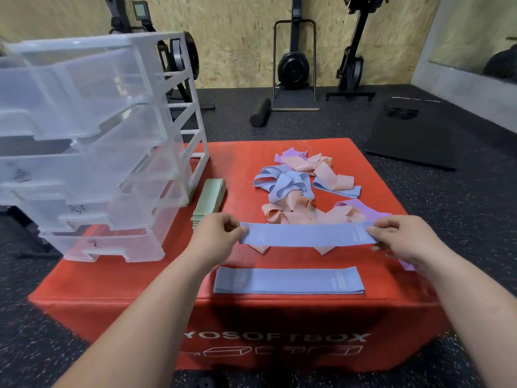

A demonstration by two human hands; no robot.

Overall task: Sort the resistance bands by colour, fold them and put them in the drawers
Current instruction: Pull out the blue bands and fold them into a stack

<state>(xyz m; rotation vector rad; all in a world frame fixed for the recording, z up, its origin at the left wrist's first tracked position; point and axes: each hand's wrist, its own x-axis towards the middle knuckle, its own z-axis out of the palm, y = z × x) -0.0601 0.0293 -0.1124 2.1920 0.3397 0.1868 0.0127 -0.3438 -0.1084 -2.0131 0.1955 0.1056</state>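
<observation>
**A:** Where's the blue band (307, 234)?

**B:** Stretched flat between both hands. The left hand (216, 233) pinches its left end and the right hand (400, 236) pinches its right end. Long axis runs left-right.

**A:** Target?

**B:** Likely the blue stack (288, 280) on the red box (140, 278), just nearer the body than the held band and on the same axis. No rotation needed, just lower it and pull it in.

**A:** Drawers?

**B:** The drawer unit (92, 152) sits off to the left, so the left hand is nearer. The unsorted pile (302, 189) lies beyond both hands.
</observation>
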